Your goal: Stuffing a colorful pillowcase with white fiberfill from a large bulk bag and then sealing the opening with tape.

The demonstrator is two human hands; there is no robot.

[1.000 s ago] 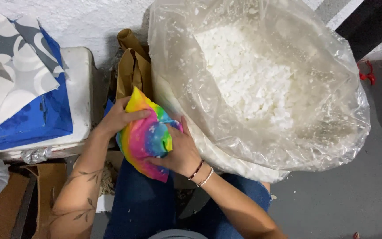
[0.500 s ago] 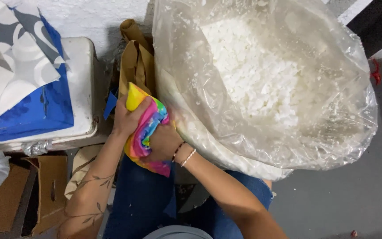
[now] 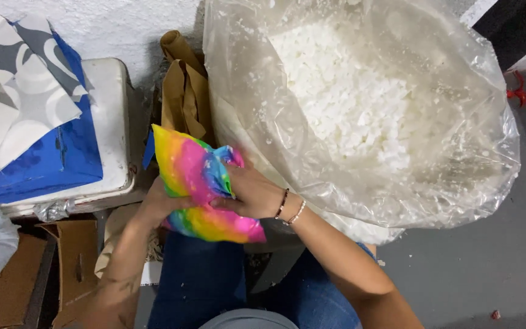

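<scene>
Hands clamped on rainbow cushion (image 3: 199, 183), centre frame: left hand (image 3: 156, 204) beneath, right hand (image 3: 254, 195) pinching its edge. Cushion now spread fuller than a second ago, beside clear bag of white foam (image 3: 360, 109).

Both hands (image 3: 214, 198) clenched, forearms converging

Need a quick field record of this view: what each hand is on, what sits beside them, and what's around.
left hand: grips the rainbow fabric pouch from below and left
right hand: pinches the pouch's right edge; bracelets on the wrist
pouch: plump, held over the lap in blue jeans
clear plastic bag: open, big, holds white foam pieces, right of the pouch
brown paper: crumpled behind the pouch
white cooler: left, with blue and grey patterned fabric on it
cardboard box: lower left
</scene>
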